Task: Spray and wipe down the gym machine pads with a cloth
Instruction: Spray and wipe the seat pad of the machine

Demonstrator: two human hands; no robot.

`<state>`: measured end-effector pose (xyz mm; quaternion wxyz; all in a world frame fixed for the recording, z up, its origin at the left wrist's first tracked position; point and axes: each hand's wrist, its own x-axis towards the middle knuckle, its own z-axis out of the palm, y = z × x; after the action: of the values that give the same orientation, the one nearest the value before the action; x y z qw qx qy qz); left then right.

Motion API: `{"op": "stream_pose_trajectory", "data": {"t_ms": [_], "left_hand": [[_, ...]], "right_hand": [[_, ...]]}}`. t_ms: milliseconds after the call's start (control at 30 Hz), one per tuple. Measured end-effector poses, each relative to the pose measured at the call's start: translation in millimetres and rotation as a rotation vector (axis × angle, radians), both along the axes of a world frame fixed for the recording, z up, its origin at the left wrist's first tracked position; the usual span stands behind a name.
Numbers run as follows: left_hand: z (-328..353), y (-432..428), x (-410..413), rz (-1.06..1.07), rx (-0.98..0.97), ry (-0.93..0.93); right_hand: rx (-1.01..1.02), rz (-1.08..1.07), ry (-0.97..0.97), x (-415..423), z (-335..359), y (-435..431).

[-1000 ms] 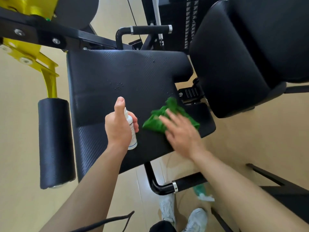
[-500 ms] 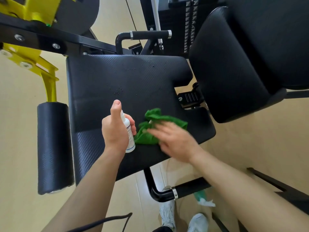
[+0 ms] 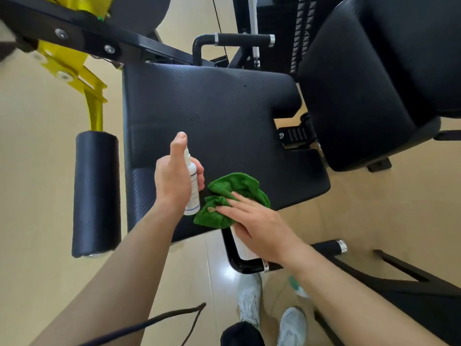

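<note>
A: Left hand point(image 3: 174, 181) is wrapped around the white spray bottle point(image 3: 193, 186), thumb up top, over the seat pad point(image 3: 224, 116).

B: And the right hand point(image 3: 259, 228) lies flat, fingers spread, pressing the green cloth point(image 3: 232, 193) onto the pad's near edge, just beside the bottle. Droplets mid-pad.

Glossy beige floor point(image 3: 37, 171) throughout; light reflects off it. Black weight stack point(image 3: 282, 33) stands behind.
</note>
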<state>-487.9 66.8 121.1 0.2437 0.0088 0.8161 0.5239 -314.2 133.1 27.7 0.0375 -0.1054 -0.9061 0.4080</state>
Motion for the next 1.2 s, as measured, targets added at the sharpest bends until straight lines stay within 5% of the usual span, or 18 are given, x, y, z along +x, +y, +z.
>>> {"op": "stream_pose_trajectory", "data": {"t_ms": [267,633,867,967,1200], "left_hand": [[-12,-51,54,0.226,-0.174,-0.208],[19,-99,58,0.176,-0.254,-0.019],[46,-118,18,0.255,-0.21,0.054],[51,-120,3,0.188,-0.276,0.088],[45,-124,-22,0.074,-0.37,0.084]], "right_hand": [[-0.17,-0.461,-0.131,61,24,59],[-0.18,-0.544,-0.098,-52,19,26],[0.187,0.061,0.182,-76,21,-110],[0.27,0.225,0.25,-56,8,-97],[0.167,-0.317,0.042,-142,4,-36]]}}
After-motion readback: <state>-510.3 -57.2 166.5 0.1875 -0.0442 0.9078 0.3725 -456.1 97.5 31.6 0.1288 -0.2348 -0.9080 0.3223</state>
